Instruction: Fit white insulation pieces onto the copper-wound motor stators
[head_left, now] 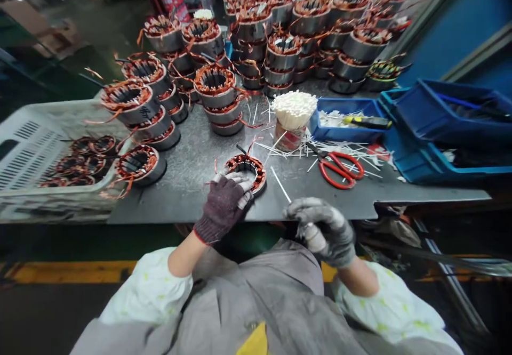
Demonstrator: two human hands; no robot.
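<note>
A ring-shaped stator [260, 176] with copper windings lies on the dark table near its front edge. My left hand [228, 200], in a dark red glove with pale fingertips, rests on the stator's near left side, its fingers around the rim. At the table's edge to the right is my right hand [322, 227] in a grey glove, fingers curled together, with a thin white stick [281, 184] pointing up and left from the fingertips. Behind the stator stands a round tin [288, 137] packed with white sticks. Red-handled scissors [340, 169] lie right of it among loose white sticks.
Stacked stators [219, 99] fill the back and left of the table [188, 168]. A pale plastic crate [28, 136] holding more windings is at the left. Blue bins [448, 158] stand at the right, beside a small blue tray [340, 134] with a yellow-handled tool [366, 122].
</note>
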